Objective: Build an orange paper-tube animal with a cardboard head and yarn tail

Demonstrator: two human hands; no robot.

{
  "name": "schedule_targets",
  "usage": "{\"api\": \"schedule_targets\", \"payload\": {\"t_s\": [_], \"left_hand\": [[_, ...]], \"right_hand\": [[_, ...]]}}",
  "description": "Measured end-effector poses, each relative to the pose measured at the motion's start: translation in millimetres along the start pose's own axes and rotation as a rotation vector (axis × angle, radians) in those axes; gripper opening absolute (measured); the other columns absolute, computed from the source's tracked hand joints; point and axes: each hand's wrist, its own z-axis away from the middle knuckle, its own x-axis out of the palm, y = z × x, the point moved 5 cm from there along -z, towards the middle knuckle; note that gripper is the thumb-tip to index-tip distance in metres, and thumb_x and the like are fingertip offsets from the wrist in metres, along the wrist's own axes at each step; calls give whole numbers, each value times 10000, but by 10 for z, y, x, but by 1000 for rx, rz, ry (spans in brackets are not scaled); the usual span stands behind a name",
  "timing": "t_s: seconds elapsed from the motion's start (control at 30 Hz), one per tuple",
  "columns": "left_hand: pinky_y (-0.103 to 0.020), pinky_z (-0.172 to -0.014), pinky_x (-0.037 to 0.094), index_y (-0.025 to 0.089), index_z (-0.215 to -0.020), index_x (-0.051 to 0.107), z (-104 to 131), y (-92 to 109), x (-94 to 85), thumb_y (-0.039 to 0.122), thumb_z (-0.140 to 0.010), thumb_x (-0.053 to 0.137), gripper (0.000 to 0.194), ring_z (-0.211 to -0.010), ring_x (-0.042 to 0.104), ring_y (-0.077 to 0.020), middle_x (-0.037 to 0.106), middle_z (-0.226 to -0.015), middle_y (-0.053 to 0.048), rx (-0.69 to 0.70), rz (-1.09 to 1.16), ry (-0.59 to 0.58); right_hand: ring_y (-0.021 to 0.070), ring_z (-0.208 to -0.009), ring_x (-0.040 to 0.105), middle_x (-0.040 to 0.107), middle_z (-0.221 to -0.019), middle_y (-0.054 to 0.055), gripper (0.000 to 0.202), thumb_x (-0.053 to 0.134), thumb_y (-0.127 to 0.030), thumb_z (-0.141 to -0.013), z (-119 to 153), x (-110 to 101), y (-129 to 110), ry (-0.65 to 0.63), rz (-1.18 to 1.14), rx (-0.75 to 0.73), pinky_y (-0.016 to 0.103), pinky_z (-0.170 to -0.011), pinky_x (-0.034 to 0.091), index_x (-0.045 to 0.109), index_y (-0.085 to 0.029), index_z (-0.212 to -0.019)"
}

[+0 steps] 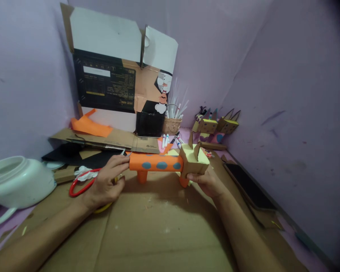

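An orange paper tube (pixel 155 162) with blue-grey spots lies level on short orange legs over the cardboard. At its right end is a cardboard box head (pixel 193 162) with a pale yellow top and two upright pointed pieces. My right hand (pixel 205 181) grips the lower part of that head, thumb on its front face. My left hand (pixel 109 181) is at the tube's left end, fingertips by its edge; the fingers curl near the handles of red and yellow scissors (pixel 83 189), and whether they hold anything is unclear.
A white pot (pixel 22 183) stands at the left. Behind are a printed carton (pixel 107 83), orange paper (pixel 90 124), a basket of sticks (pixel 172 125) and markers (pixel 164 141). Similar cardboard figures (pixel 209 126) stand back right, with a black phone-like slab (pixel 251 187) along the right wall.
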Motion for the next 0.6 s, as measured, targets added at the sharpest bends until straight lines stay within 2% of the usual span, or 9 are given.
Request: {"api": "schedule_targets", "payload": {"t_s": [0.17, 0.27, 0.37, 0.43, 0.6], "left_hand": [[-415, -867, 426, 236, -891, 654, -24, -81, -40, 110, -617, 526, 328, -971, 496, -254, 542, -1057, -76, 7, -95, 5], [-399, -825, 438, 243, -863, 666, -37, -88, -62, 78, -608, 536, 330, -911, 522, -241, 586, -1002, -72, 103, -67, 29], [-355, -745, 472, 246, -882, 666, -34, -42, -66, 29, -620, 523, 369, -842, 569, -216, 626, -941, -70, 197, 43, 57], [-343, -720, 490, 244, -914, 663, -30, -19, -62, 13, -625, 526, 394, -833, 592, -212, 639, -953, -79, 205, 85, 72], [-338, -723, 523, 259, -915, 670, -14, -53, -72, 32, -622, 551, 389, -869, 633, -216, 671, -1011, -94, 222, 54, 67]], "right_hand": [[211, -796, 590, 673, -915, 29, 473, 779, -236, -498, 5, -10, 11, 2, 3, 16, 310, -692, 473, 624, -228, -945], [194, -719, 579, 671, -827, 16, 351, 778, -222, -486, 10, -14, 17, 9, -4, 28, 299, -632, 469, 640, -216, -808], [193, -739, 585, 672, -850, 6, 425, 779, -181, -475, 14, -24, 23, 32, -42, 35, 299, -650, 473, 638, -224, -874], [189, -758, 587, 672, -862, -3, 484, 777, -157, -473, 14, -26, 28, 37, -64, 42, 290, -659, 474, 629, -239, -926], [188, -720, 583, 671, -811, -5, 455, 779, -170, -474, 5, -17, 23, 17, -65, 35, 301, -653, 476, 645, -241, -903]]}}
